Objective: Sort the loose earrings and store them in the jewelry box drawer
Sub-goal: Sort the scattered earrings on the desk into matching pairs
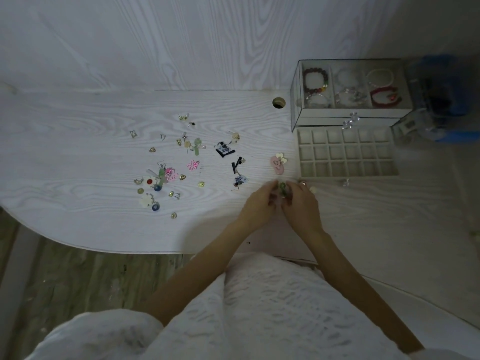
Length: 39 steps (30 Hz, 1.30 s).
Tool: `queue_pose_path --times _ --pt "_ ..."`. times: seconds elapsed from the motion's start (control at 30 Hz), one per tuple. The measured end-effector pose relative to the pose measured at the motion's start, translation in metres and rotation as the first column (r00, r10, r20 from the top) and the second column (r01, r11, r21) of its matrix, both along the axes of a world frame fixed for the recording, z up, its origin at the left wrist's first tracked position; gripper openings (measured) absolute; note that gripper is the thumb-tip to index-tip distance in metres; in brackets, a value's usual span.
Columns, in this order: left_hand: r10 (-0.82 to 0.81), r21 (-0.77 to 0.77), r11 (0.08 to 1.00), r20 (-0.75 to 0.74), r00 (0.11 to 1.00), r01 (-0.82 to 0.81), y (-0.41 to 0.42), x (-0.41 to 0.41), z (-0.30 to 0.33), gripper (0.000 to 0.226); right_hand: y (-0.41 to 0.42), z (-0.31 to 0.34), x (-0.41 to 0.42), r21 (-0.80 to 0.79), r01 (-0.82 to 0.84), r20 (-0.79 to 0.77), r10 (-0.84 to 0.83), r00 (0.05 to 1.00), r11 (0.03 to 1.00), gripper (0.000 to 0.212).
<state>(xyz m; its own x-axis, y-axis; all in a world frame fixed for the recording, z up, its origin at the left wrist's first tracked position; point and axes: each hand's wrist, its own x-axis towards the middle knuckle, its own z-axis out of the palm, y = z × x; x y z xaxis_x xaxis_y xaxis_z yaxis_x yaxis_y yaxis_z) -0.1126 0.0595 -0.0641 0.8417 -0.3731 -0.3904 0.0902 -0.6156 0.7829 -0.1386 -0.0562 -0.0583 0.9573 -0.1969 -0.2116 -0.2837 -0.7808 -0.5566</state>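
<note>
- Two hands meet over the desk (78, 157) in the head view, the only view here: the left hand (259, 203) and the right hand (301, 206) both have their fingertips pinched round a small green earring (282, 189) held between them, just above the desk top.
- Many loose earrings (168, 175) lie scattered on the desk, well to the left of the hands; a pink flower piece (277, 165) lies just beyond the hands, near the drawer.
- The jewelry box drawer (346, 154), pulled out and split into small square compartments, lies up and to the right of the hands; every compartment I can make out looks empty, so sorting seems barely begun.
- Behind the drawer stands the glass jewelry box (350, 89), with bracelets in its top tray.
- The right hand is the nearer one to the drawer, whose near left corner is close beyond its fingers, so carrying the green earring over looks like a short reach forward and right.
- The drawer's long axis runs left to right across the desk.
</note>
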Motion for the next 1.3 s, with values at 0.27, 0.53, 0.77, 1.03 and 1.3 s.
queue_pose_path --times 0.27,0.53,0.77,1.03,1.3 --pt "0.219 -0.041 0.976 0.208 0.953 -0.215 0.070 0.012 0.018 0.026 0.015 0.014 0.020 -0.105 -0.212 0.133 0.225 0.965 0.972 0.026" --pt "0.032 0.295 0.936 0.474 0.880 -0.193 0.122 0.077 0.002 0.032 0.068 -0.001 0.056 -0.282 -0.403 0.048 0.432 0.901 0.871 0.020" --pt "-0.320 0.455 0.890 0.557 0.766 0.041 0.124 0.085 -0.015 0.034 0.060 -0.005 0.041 -0.250 -0.395 0.054 0.420 0.906 0.884 0.015" --pt "-0.157 0.334 0.941 0.568 0.808 -0.051 0.133 0.065 -0.023 0.015 0.059 -0.009 0.039 -0.158 -0.326 0.075 0.340 0.937 0.932 0.010" --pt "-0.076 0.312 0.947 0.448 0.891 -0.076 0.113 0.068 -0.019 0.039 0.053 -0.007 0.034 -0.078 -0.193 0.021 0.195 0.981 0.978 0.027"
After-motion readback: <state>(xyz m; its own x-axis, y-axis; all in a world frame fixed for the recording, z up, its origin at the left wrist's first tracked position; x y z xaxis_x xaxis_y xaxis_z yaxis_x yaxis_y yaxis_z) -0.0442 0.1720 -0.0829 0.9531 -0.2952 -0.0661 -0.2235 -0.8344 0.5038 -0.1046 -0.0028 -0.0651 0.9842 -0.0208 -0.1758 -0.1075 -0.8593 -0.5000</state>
